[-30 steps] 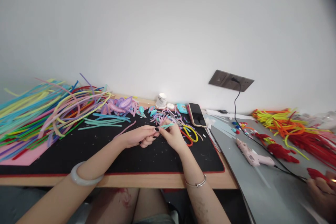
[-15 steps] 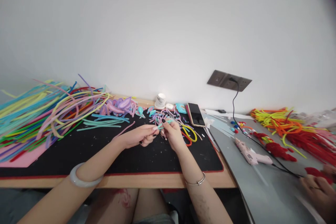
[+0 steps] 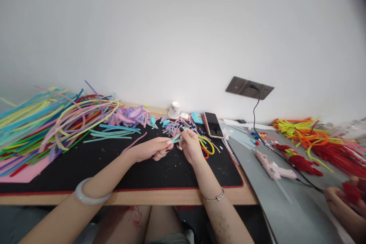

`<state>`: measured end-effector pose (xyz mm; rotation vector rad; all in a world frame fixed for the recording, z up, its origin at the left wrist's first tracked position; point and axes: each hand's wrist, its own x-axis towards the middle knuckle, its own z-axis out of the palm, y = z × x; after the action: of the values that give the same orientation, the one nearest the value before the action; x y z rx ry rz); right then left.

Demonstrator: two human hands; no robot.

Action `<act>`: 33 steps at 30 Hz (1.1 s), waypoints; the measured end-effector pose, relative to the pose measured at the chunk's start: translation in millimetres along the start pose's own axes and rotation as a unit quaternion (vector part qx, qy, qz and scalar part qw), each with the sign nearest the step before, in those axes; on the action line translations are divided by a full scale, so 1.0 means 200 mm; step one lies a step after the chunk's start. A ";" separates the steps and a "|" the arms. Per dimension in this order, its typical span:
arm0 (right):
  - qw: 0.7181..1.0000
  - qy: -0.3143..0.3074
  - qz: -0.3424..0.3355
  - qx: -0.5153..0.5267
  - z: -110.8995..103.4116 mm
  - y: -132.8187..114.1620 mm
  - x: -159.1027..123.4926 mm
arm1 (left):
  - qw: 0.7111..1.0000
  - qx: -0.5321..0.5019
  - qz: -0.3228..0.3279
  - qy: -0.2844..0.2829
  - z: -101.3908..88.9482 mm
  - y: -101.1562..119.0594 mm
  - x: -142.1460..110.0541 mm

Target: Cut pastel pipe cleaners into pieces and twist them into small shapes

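Observation:
Over the black mat (image 3: 85,167), my left hand (image 3: 153,148) and my right hand (image 3: 191,145) meet at the fingertips. Both pinch a short teal pipe cleaner piece (image 3: 177,137) between thumb and fingers. My left wrist wears a pale bangle (image 3: 90,195), my right a thin silver bracelet (image 3: 214,197). Just behind the hands lies a scatter of short lilac and teal pipe cleaner bits (image 3: 177,124). A yellow loop and an orange loop (image 3: 208,145) lie right beside my right hand.
A big heap of long coloured pipe cleaners (image 3: 42,122) covers the left. A phone (image 3: 214,124) and small white cup (image 3: 174,109) sit at the back. On the grey board lie a pink glue gun (image 3: 271,167) and its cable. Another person's hand (image 3: 345,202) holds red pieces at right.
My right hand has lifted and turned slightly while working the teal piece; my left hand stays put. The other person's hand at the right has shifted and now holds a red piece.

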<state>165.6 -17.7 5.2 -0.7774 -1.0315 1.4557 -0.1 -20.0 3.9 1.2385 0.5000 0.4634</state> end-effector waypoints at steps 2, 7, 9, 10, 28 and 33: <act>1.000 0.001 0.003 0.017 -0.01 0.00 0.00 | 1.000 0.012 -0.011 -0.005 0.00 0.00 0.00; 0.999 -0.013 0.000 0.049 -0.01 -0.01 0.01 | 0.999 0.000 0.020 0.033 -0.01 0.00 0.01; 0.999 -0.021 0.000 0.047 -0.02 -0.01 0.01 | 0.999 -0.008 0.030 0.045 -0.01 0.00 0.01; 0.999 -0.030 0.003 0.037 -0.02 0.00 0.01 | 0.998 -0.012 0.031 0.044 -0.01 0.00 0.00; 0.944 -0.035 -0.087 -0.318 -0.02 0.02 -0.01 | 0.998 -0.027 0.040 0.041 -0.01 0.02 0.00; 0.945 -0.035 -0.100 -0.311 0.00 0.00 -0.03 | 0.994 -0.032 0.058 0.082 -0.01 0.02 0.01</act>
<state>166.2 -23.7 5.0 -1.0293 -1.6106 0.9854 -0.2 -16.4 6.3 1.1762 0.5502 0.6783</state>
